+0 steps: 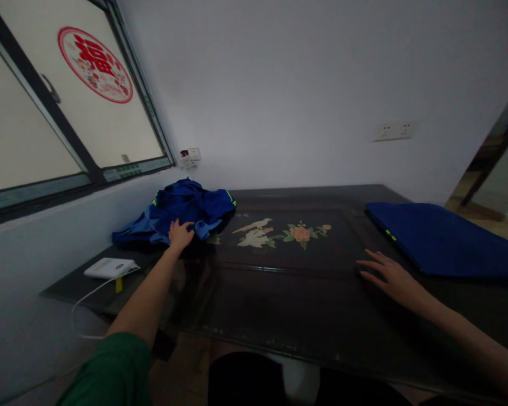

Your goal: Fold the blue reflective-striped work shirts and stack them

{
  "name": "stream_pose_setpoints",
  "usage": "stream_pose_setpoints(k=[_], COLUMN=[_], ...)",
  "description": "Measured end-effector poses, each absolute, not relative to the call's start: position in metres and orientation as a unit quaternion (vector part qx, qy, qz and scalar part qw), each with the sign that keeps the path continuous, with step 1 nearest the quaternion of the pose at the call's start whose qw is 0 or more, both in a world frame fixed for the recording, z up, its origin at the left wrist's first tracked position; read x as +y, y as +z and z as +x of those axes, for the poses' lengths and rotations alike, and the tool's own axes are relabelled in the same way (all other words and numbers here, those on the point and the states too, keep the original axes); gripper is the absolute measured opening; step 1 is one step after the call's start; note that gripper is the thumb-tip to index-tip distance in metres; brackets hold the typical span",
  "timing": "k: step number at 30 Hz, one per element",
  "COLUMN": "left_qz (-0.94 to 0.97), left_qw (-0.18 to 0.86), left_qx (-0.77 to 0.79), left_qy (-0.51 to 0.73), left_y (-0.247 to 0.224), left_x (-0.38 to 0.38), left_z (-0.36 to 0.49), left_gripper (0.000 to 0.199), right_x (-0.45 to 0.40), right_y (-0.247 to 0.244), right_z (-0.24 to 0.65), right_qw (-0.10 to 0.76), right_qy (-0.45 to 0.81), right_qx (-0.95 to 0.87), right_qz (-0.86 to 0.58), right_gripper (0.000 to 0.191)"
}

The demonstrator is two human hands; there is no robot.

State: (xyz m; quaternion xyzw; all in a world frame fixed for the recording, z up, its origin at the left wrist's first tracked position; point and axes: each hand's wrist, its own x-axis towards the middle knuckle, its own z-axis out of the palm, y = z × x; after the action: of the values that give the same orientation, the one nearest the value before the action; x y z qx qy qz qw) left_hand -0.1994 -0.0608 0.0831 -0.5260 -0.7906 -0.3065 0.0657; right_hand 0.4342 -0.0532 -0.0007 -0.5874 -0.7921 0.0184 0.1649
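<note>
A crumpled heap of blue cloth (190, 202) with yellow-green trim lies at the back left of the dark table (271, 301). At its front edge is my left hand (180, 234), touching the fabric with its fingers curved; whether they pinch any of it cannot be made out. My right hand (384, 273) is over the right half of the table, palm down, fingers spread and holding nothing. Just beyond and to the right of that hand, a flat, neatly folded blue cloth (449, 239) with a small yellow-green mark on its left edge rests on the tabletop.
A white device (110, 268) with a white cable and a yellow tag sits at the table's left end. Painted birds and flowers decorate the tabletop. Behind stands a wall with sockets (393, 131); a window (68, 113) with red round stickers is on the left.
</note>
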Motion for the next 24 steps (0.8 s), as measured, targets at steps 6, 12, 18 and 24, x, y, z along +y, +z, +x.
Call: stream_pose_setpoints(k=[6,12,18,24], left_qz=[-0.496,-0.445,-0.471,-0.652], left_qw=[0.038,-0.090,-0.230,-0.302], left_qx=[-0.787,-0.618,-0.485,-0.372], left_qy=[-0.364,-0.642,-0.701,-0.588], left_y=[0.092,0.156,0.214,0.191], left_x=[-0.044,-0.026,-0.017,-0.068], left_z=[-0.226,-0.191,-0.090,0.049], left_gripper=[0.020,0.035,0.032,0.035], right_x=[-0.089,-0.089,-0.088,-0.088], right_y=[-0.001,0.002,0.004,0.004], right_z=[0.399,0.399,0.397,0.396], right_qw=[0.107,0.129,0.134,0.210], right_qy=[0.068,0.057,0.068,0.105], right_qx=[-0.832,-0.833,-0.828,-0.815], right_qz=[-0.540,-0.535,-0.540,-0.530], right_gripper=[0.053,0.051,0.050,0.047])
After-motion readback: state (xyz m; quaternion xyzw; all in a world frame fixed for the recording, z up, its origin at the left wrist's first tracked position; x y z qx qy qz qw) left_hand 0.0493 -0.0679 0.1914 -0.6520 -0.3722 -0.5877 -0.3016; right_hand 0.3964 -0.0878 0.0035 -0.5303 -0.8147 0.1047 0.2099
